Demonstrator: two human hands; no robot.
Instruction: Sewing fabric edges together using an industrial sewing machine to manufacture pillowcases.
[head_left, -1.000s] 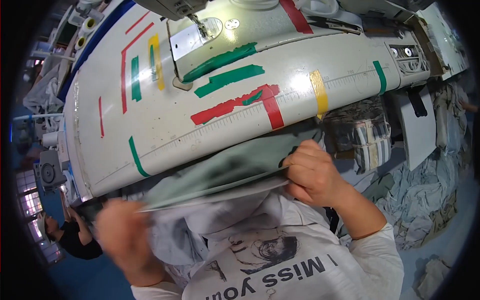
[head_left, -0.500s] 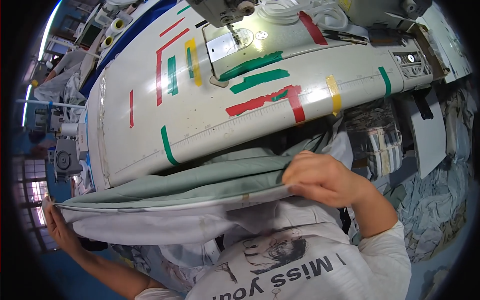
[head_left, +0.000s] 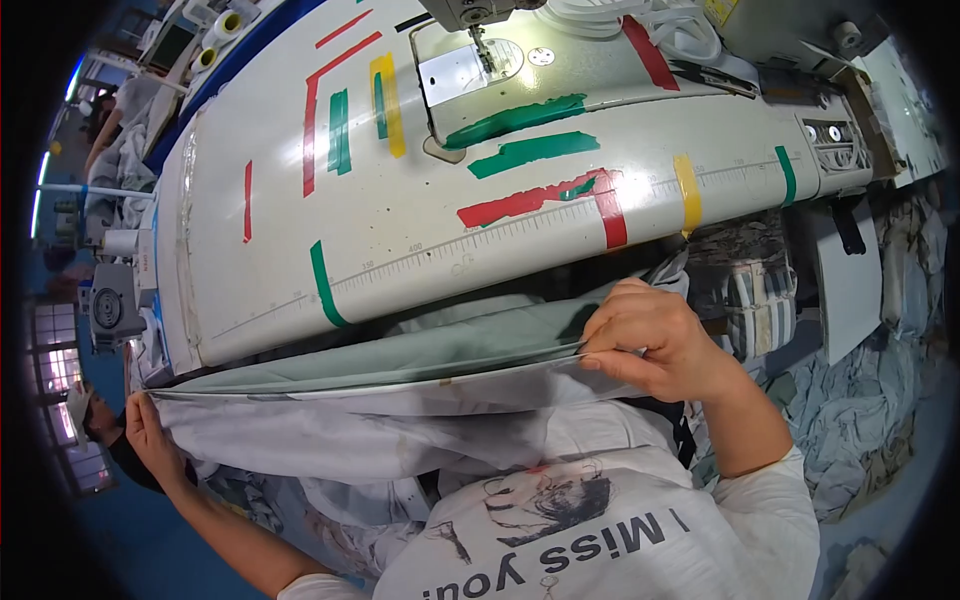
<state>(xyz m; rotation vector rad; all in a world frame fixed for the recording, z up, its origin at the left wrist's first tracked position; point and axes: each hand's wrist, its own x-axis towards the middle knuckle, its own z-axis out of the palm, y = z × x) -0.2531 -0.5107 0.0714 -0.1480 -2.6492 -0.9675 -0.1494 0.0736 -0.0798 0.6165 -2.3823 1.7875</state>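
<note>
Left hand [head_left: 154, 437] shifted inward, cloth [head_left: 430, 357], perhaps scissors [head_left: 714, 78] beyond

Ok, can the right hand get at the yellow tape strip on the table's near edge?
Probably yes, once it lets go: the right hand is pinching the grey-green cloth, but the yellow tape strip looks near, with nothing lying over it.

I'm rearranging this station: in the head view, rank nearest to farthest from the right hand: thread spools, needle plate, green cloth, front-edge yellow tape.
1. Green cloth: at the right hand.
2. Front-edge yellow tape: just beyond.
3. Needle plate: farther, leftward.
4. Thread spools: far upper left.
</note>
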